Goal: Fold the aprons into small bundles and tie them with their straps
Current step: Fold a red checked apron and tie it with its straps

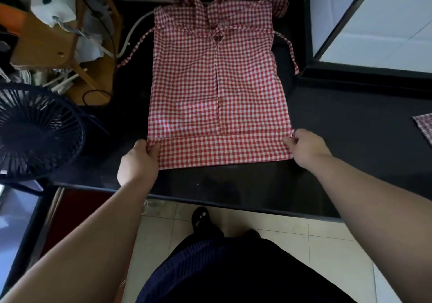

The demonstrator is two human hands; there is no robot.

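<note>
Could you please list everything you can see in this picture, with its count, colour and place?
apron: one, red and white check, spread on the counter, near edge folded up
straps: two, same check, trailing off the apron's left and right sides
counter: one, black, under the apron
cloth: one, checked, at the counter's right edge, partly out of frame
fan: one, dark blue, left of the counter
wooden frame: one, light brown, far left
cord: one, white, by the apron's far left corner
floor: pale tiles, below the counter
left hand: one, grips the fold's left end
right hand: one, pinches the fold's right end
</note>
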